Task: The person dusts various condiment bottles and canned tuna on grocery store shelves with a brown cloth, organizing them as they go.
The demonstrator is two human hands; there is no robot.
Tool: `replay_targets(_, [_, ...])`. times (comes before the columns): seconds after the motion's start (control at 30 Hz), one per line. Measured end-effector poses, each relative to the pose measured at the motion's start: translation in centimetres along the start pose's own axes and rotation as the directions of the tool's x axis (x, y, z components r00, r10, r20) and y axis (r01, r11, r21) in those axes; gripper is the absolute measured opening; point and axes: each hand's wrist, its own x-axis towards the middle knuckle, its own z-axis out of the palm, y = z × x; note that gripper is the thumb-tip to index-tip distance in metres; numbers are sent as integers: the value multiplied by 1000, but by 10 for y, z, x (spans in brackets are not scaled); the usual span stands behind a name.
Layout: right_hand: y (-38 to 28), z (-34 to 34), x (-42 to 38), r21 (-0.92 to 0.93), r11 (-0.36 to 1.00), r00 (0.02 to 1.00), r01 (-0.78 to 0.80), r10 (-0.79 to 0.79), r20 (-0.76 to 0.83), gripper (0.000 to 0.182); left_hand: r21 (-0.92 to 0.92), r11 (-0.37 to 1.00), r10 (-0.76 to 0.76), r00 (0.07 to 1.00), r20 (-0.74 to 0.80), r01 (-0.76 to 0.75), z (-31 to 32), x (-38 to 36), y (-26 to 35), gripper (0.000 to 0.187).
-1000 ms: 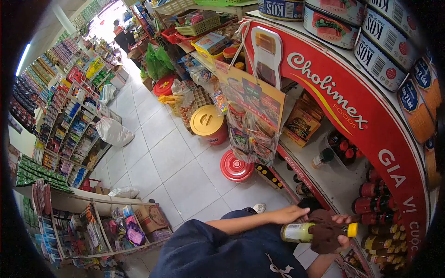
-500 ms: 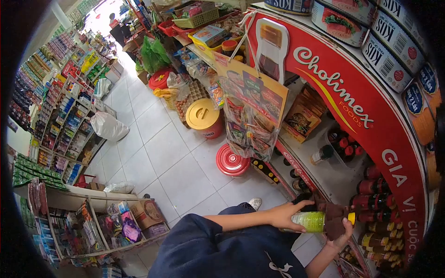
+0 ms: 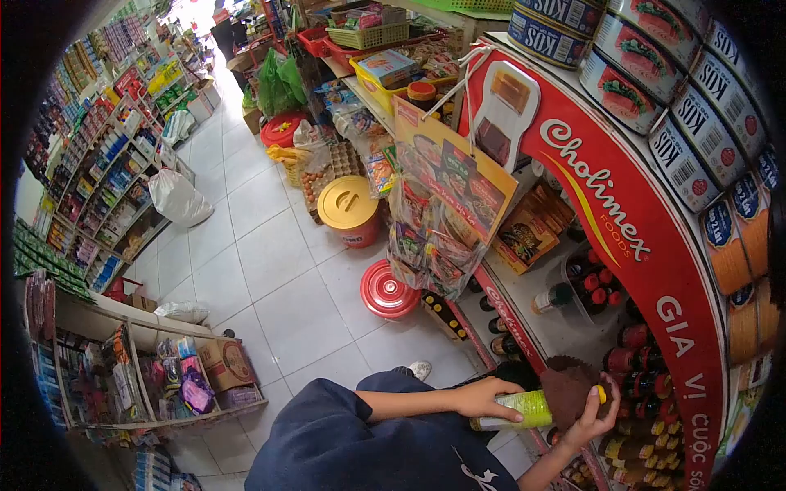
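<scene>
One bottle (image 3: pixel 534 406) is held nr the shelf (image 3: pixel 566 334), its body now gripped by L hand (image 3: pixel 487 399) (at the cloth (image 3: pixel 566 388) edge 1 s ago), so steadied while cloth & cap (image 3: pixel 603 394) are clasped by R hand (image 3: pixel 591 419).

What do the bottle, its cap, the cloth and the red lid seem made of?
Bottle: smooth glass or plastic; its rigid sides fit either.
Cap: probably plastic, solid yellow; finish too small to judge.
Cloth: soft fabric, matt; it bunches and shows no shine.
Red lid: likely glossy plastic, with highlights on its rings.
</scene>
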Motion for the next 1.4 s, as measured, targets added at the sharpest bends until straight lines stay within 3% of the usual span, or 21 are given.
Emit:
replay_targets(0.03, [3,-3,2,-45,995,995,85,-83,58,17,-3,1000,-11,1000,13,11,-1,-1,2,52])
replay_targets(0.13, [-16,-4,9,-111,980,976,-166,179,122,11,-26,999,-38,998,46,39,-4,-7,-1,54])
replay_targets(0.23, [-11,-13,13,188,892,904,-411,373,208,14,-98,995,9,997,71,-2,-2,-9,-14,51])
replay_targets(0.27, [0,-18,11,282,792,840,-542,494,226,18,-327,937,-70,983,168,122,-1,-10,-15,51])
replay_targets(0.37, [-7,6,-11,731,343,754,-589,559,345,37,-737,408,-119,831,543,539,12,-10,-17,59])
replay_targets(0.43, [-26,22,-17,599,622,864,-504,344,368,64,-765,154,56,768,638,625,21,-5,-27,61])
replay_targets(0.53, [-18,22,-14,630,529,823,-569,371,431,62,-802,277,-9,836,549,529,17,-3,-13,58])
replay_targets(0.6, [-21,25,-13,634,471,782,-614,472,406,60,-536,835,-42,985,166,126,14,8,-17,58])
replay_targets(0.63, [-25,29,-14,628,445,749,-638,546,375,58,-240,969,47,999,-23,-51,14,11,-18,57])
replay_targets(0.67, [-28,31,-15,624,416,710,-661,615,342,56,-27,990,-136,990,-21,136,7,4,10,53])
replay_targets(0.77, [-12,34,-20,705,263,628,-659,708,324,52,373,895,-209,969,-129,243,4,3,43,57])
replay_targets(0.87, [4,31,-28,764,220,730,-606,535,425,53,114,972,-213,976,42,207,-2,11,30,61])
replay_targets(0.9, [10,31,-30,793,194,761,-577,480,436,52,-187,934,-268,943,198,305,-1,10,30,65])
replay_targets(0.97, [9,25,-31,825,152,817,-544,321,480,51,-641,563,-204,839,504,522,0,8,36,72])
replay_targets(1.0, [3,23,-30,840,126,838,-528,238,492,51,-630,409,-204,739,642,660,-2,10,40,75])
replay_targets(1.1, [-27,34,-16,843,-62,829,-535,-234,508,55,-571,156,107,561,821,806,14,12,14,76])
replay_targets(1.23, [-3,20,-25,807,-39,805,-589,-111,583,63,-575,423,-104,668,737,700,11,6,18,77])
replay_targets(1.27, [-19,18,-25,820,60,822,-569,20,569,62,-581,424,-160,689,706,694,5,4,30,69])
replay_targets(1.33, [-3,16,-29,818,122,825,-562,156,544,59,-466,843,-83,920,384,270,5,14,-6,62])
replay_targets(1.37, [3,14,-31,812,155,820,-563,225,526,58,-299,953,30,974,225,40,7,16,-19,59])
replay_targets(1.4, [-2,17,-34,802,133,789,-582,334,516,54,-68,996,59,994,89,-53,2,9,3,50])
